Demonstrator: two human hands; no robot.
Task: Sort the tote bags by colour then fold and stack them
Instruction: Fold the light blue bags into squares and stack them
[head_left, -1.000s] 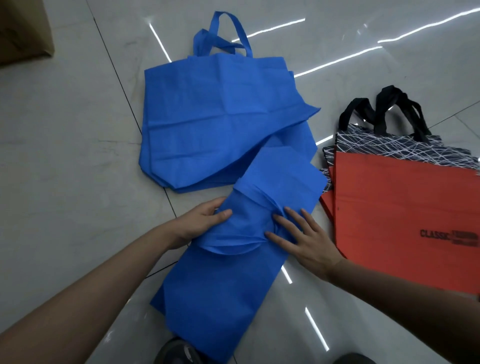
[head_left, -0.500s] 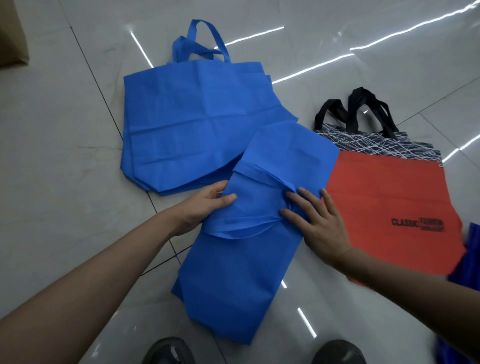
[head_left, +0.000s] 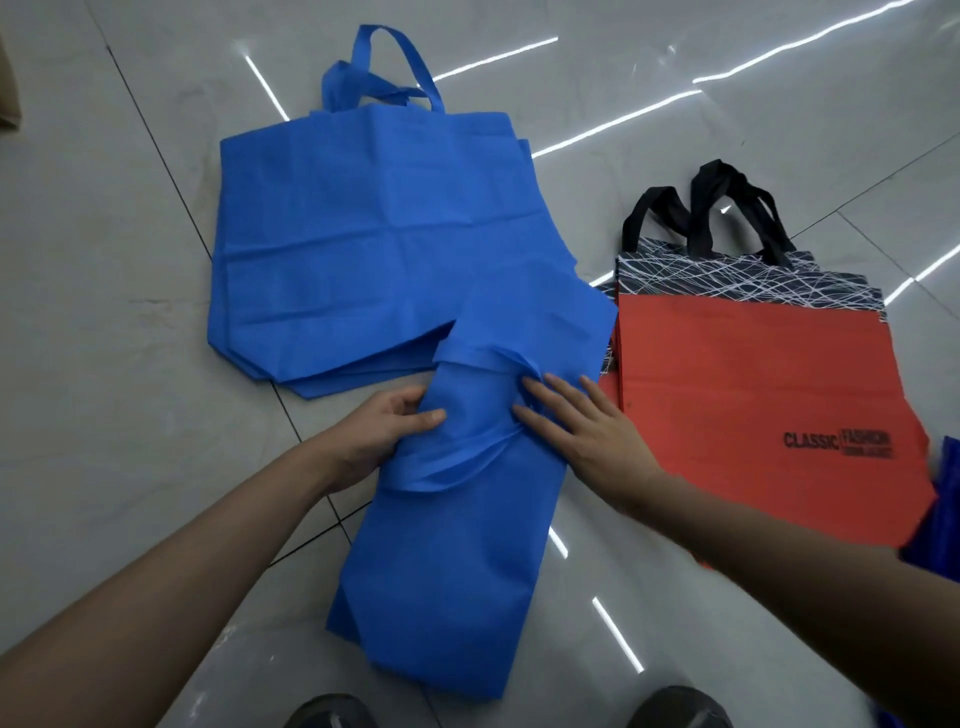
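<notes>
A blue tote bag (head_left: 457, 561), folded into a long narrow strip, lies on the floor in front of me with its handles tucked across the middle. My left hand (head_left: 382, 431) grips its left edge, thumb on top and fingers curled at the edge. On the tucked handles my right hand (head_left: 587, 431) presses flat, fingers spread. A stack of unfolded blue tote bags (head_left: 363, 249) lies behind, partly under the strip's far end. To the right lies a pile of orange tote bags (head_left: 753, 395) with black patterned tops and black handles.
The floor (head_left: 104, 364) is glossy pale tile with dark joints. A brown cardboard box (head_left: 8, 98) shows at the far left edge. More blue fabric (head_left: 943, 519) peeks in at the right edge. My two shoes (head_left: 332, 712) are at the bottom.
My left hand's fingers have curled round the strip's left edge, thumb staying on top. The right hand stays flat on the handles. The view has shifted slightly.
</notes>
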